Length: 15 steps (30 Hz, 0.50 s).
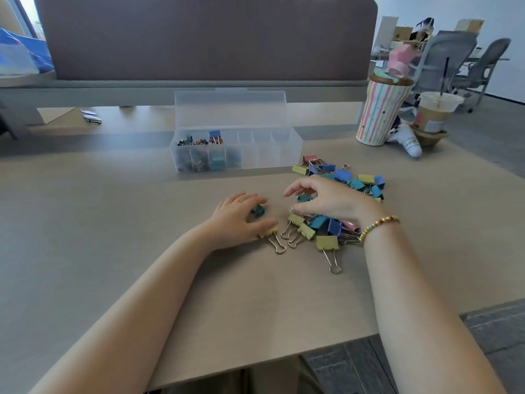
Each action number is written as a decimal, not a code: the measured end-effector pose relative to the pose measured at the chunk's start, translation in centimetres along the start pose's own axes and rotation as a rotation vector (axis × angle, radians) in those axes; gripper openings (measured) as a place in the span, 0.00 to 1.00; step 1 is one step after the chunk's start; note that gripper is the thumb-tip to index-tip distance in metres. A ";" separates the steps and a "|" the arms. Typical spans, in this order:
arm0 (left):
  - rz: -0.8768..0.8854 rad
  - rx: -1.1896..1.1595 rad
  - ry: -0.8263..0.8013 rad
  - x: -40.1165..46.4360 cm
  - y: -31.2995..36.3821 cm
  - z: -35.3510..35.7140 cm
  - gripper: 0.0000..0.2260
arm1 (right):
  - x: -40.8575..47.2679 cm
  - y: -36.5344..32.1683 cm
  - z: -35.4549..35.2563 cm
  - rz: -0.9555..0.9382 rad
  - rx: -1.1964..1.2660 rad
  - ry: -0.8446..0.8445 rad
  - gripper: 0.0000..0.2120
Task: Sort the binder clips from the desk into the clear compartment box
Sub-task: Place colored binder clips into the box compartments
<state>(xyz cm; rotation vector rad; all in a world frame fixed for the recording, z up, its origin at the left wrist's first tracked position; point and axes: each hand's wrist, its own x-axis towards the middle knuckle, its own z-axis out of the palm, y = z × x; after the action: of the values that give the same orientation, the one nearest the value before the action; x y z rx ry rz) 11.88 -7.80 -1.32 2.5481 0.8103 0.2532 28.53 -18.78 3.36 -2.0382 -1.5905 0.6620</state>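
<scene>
White object [409, 140] beside the striped cup reads "HO"; rest unreadable.

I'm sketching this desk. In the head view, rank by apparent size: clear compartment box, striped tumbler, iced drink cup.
1. clear compartment box
2. striped tumbler
3. iced drink cup
All stand similarly far back, so the order looks reliable.
</scene>
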 end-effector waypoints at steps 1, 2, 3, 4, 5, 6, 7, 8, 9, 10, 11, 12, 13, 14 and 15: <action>0.009 -0.106 0.045 0.1 -0.2 -0.3 0.19 | -0.3 -0.1 -0.2 0.000 -0.035 -0.074 0.18; -0.002 -0.206 0.071 0.2 -0.4 -0.6 0.15 | -0.5 -0.1 -0.4 0.000 -0.080 -0.155 0.21; -0.016 -0.267 0.089 0.3 -0.7 -0.9 0.12 | -0.6 -0.1 -0.4 -0.002 -0.130 -0.227 0.25; -0.024 -0.266 0.100 0.3 -1.1 -1.0 0.12 | -0.7 -0.1 -0.5 -0.001 -0.184 -0.280 0.28; -0.032 -0.224 0.102 0.5 -1.5 -1.1 0.13 | -0.7 -0.1 -0.5 0.006 -0.243 -0.307 0.30; -0.047 -0.161 0.096 0.5 -1.8 -1.0 0.15 | -0.6 -0.1 -0.4 0.020 -0.313 -0.313 0.31; -0.063 -0.093 0.094 0.6 -2.0 -0.9 0.17 | -0.4 0.0 -0.3 0.034 -0.385 -0.304 0.31; -0.079 -0.043 0.108 0.8 -2.1 -0.7 0.18 | -0.1 0.1 -0.2 0.045 -0.441 -0.281 0.30; -0.091 -0.023 0.138 1.0 -2.1 -0.6 0.18 | 0.3 0.1 0.1 0.052 -0.468 -0.253 0.28; -0.095 -0.027 0.173 1.2 -2.1 -0.5 0.17 | 0.6 0.1 0.3 0.057 -0.470 -0.224 0.26; -0.092 -0.044 0.199 1.3 -2.2 -0.5 0.16 | 0.9 0.2 0.5 0.059 -0.461 -0.201 0.24; -0.085 -0.059 0.211 1.5 -2.3 -0.4 0.15 | 1.1 0.2 0.7 0.060 -0.450 -0.179 0.23; -0.078 -0.062 0.212 1.5 -2.4 -0.4 0.13 | 1.4 0.2 0.8 0.065 -0.438 -0.156 0.23; -0.068 -0.056 0.215 1.6 -2.5 -0.4 0.13 | 1.7 0.1 1.0 0.069 -0.430 -0.128 0.22; -0.058 -0.047 0.222 1.7 -2.6 -0.4 0.12 | 1.9 0.1 1.3 0.076 -0.424 -0.097 0.22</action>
<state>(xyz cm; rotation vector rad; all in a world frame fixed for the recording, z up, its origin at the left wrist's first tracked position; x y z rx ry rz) 11.81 -4.83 -2.14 2.4777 0.9469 0.5369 28.19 -16.83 2.18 -2.4094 -1.8416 0.4853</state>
